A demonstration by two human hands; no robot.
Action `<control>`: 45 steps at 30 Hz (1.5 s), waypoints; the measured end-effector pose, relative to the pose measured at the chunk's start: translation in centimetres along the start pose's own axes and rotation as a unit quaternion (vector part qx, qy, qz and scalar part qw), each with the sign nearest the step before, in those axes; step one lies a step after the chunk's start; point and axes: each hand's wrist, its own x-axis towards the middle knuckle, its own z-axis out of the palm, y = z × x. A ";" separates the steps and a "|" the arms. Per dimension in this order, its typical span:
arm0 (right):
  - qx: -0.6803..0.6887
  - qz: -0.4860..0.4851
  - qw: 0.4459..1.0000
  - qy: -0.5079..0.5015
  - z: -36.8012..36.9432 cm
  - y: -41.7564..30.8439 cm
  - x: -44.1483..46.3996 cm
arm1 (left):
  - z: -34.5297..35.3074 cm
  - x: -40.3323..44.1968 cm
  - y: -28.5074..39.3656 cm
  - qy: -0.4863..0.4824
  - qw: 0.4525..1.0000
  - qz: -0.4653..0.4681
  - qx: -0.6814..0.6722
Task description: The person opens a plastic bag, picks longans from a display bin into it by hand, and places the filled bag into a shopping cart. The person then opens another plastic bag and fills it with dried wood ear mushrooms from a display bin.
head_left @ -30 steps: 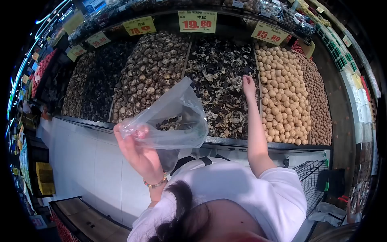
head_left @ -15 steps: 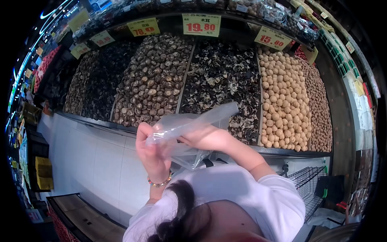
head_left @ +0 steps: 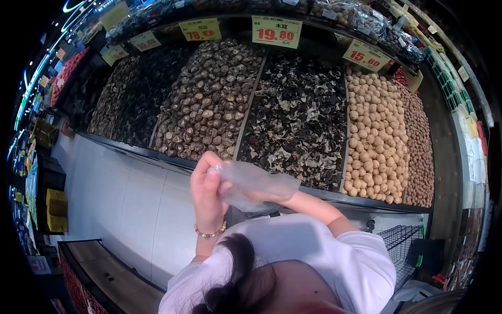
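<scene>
My left hand, with a beaded bracelet at the wrist, pinches a clear plastic bag in front of my chest. The bag stretches to the right over my right hand as far as the wrist. Through the film my right hand is only dimly visible, and how its fingers are bent cannot be made out. Just beyond the hands lie the bins of dried shiitake mushrooms and black wood ear fungus. Neither hand touches the dried goods.
Walnuts fill the bin to the right, beside smaller brown nuts. Price signs stand along the back. A wire shopping cart is at the lower right; a wooden-topped stand is at the lower left.
The bag has been drawn over my right hand, which was partly outside it before. Its loose end no longer sticks up to the right. The view has shifted slightly left.
</scene>
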 end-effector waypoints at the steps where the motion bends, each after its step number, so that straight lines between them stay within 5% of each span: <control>1: -0.008 0.005 1.000 0.003 0.1 0.3 0.3 | -0.1 0.0 0.1 0.015 1.000 -0.003 0.004; 6: -0.044 0.062 0.997 0.030 -1.6 -2.4 -0.5 | -0.2 0.2 0.2 0.032 0.999 -0.017 -0.001; 10: 0.045 0.110 0.991 0.065 -3.6 -7.9 -1.1 | -0.7 0.3 0.3 0.029 1.000 -0.004 -0.009; 17: 0.213 0.154 0.960 0.093 -2.4 -5.8 -0.9 | -1.0 0.4 0.2 0.052 0.999 0.003 0.000; 20: -0.111 0.050 0.986 0.116 -2.1 -3.9 -0.6 | -1.3 0.8 0.0 0.075 0.997 0.022 -0.001; 27: -0.281 0.155 0.925 0.205 -3.8 -6.6 -2.2 | -1.7 1.2 0.1 0.138 0.988 -0.005 -0.070; 31: -0.043 0.161 0.942 0.292 -5.5 -5.5 -4.1 | -1.1 1.5 0.1 0.149 0.984 0.014 -0.092; 36: 0.272 0.064 0.857 0.432 -8.8 -4.6 -6.2 | -1.5 1.8 -0.2 0.167 0.980 0.044 -0.099; 38: 0.267 0.079 0.814 0.510 -10.8 -2.6 -6.8 | -1.8 1.7 -0.1 0.160 0.979 0.049 -0.115; 40: 0.148 0.199 0.775 0.582 -13.1 0.7 -7.4 | -2.0 1.5 0.0 0.146 0.979 0.052 -0.133; 45: 0.087 0.305 0.739 0.594 -18.0 11.8 -8.6 | -1.9 1.0 0.7 0.148 0.976 0.049 -0.151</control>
